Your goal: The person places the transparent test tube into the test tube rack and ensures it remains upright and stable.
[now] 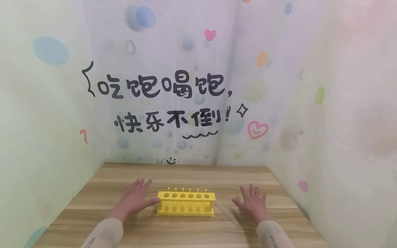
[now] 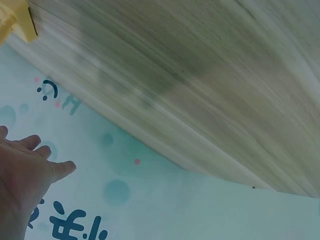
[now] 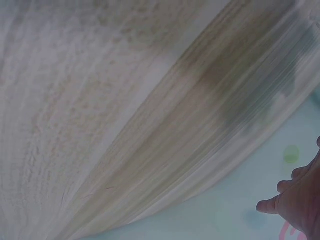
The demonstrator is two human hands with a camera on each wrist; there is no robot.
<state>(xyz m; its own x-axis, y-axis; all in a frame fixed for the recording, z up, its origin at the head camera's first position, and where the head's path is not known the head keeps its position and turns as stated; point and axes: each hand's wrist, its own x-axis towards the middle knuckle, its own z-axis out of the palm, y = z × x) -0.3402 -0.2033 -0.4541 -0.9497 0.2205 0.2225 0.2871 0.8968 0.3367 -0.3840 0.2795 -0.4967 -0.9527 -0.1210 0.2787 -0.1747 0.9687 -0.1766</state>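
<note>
A yellow test tube rack (image 1: 186, 197) stands on the wooden table, its top bar pierced by a row of round holes and a row of short pegs along its back. To its left my left hand (image 1: 136, 197) is spread with the palm down, the thumb tip right at the rack's left end. My right hand (image 1: 252, 203) is spread too, a short way to the right of the rack, and holds nothing. In the left wrist view a corner of the rack (image 2: 22, 20) shows beyond the left hand (image 2: 25, 172). Only the right hand (image 3: 295, 197) and bare table appear in the right wrist view.
The wood-grain table (image 1: 186, 234) ends at a back wall (image 1: 173, 148) covered with dots, hearts and black writing. Pale side walls (image 1: 40, 144) close it in on the left and right.
</note>
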